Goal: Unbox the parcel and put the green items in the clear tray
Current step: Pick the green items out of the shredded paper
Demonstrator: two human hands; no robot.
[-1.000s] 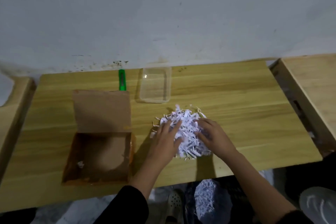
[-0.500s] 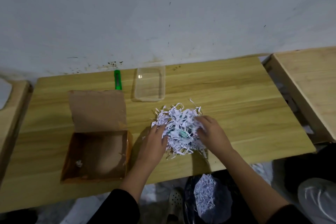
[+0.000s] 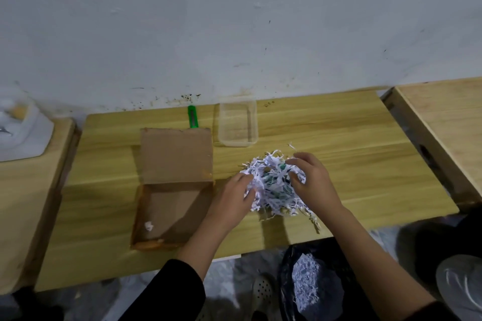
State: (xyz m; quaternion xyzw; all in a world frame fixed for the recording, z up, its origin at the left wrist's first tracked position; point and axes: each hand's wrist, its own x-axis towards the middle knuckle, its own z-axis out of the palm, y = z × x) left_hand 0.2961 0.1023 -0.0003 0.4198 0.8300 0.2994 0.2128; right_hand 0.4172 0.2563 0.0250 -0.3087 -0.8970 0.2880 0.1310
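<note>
Left hand [image 3: 232,198]: I am pressing its nearly straight fingers on the paper shreds [image 3: 260,171], holding nothing.
Right hand [image 3: 313,182]: I am digging its bent fingers in; whether it is gripping anything, I cannot tell.
Green items [image 3: 271,180]: peeking out mid-pile, near the clear tray [image 3: 254,125].
Feel: I am guessing small, light and tangled in soft paper; I am planning to pinch the bare green part.

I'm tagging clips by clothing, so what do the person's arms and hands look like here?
The left hand and right hand are bare: no gloves, and no rings or watch show. Both forearms are uncovered. Each arm has a black sleeve ending near the elbow: the left sleeve is plain and dark, and the right sleeve shows only at the bottom edge of the view.
</note>
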